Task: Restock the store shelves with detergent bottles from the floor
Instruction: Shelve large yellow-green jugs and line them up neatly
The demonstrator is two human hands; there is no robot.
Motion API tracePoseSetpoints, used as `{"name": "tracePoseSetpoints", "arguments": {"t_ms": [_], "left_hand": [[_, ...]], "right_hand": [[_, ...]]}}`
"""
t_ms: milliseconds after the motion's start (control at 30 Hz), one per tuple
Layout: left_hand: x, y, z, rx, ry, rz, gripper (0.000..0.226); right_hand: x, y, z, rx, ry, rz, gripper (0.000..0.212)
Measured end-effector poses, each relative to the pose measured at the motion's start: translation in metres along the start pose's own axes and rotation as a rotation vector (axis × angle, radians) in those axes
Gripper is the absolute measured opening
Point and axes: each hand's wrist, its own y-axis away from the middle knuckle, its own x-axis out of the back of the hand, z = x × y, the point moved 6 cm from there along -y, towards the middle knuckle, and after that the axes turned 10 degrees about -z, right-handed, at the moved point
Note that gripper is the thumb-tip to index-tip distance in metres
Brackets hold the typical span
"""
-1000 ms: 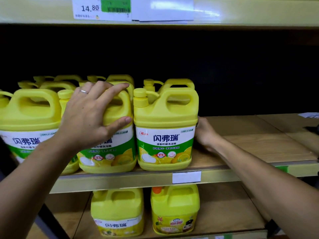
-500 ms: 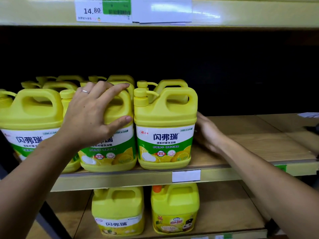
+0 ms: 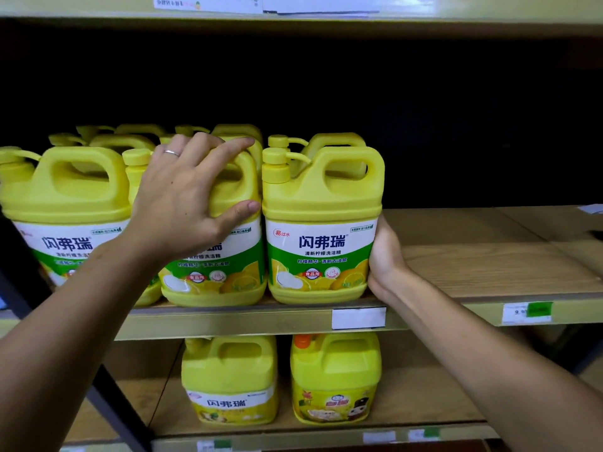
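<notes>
On the wooden store shelf (image 3: 489, 262), a left hand (image 3: 182, 203) spreads straight fingers (image 3: 228, 148) over one yellow plastic detergent jug (image 3: 215, 265); the right hand (image 3: 386, 256) presses the neighbouring jug (image 3: 321, 243) side-on — fingers hidden, grip unclear. An uneven shove could topple it off the edge.

Glossy yellow plastic detergent bottles (image 3: 321, 223) with paper labels; matt wood-grain shelf (image 3: 489, 256).
</notes>
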Motion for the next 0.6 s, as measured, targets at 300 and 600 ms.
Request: {"name": "tracePoseSetpoints", "arguments": {"t_ms": [300,600], "left_hand": [[-0.012,0.020,0.014,0.042,-0.016,0.201,0.065],[-0.027,0.073,0.110,0.032,0.495,0.162,0.042]], "right_hand": [[0.003,0.006,0.000,0.062,-0.047,0.178,0.048],[0.008,0.098,-0.027,0.111,0.295,0.144,0.026]]}}
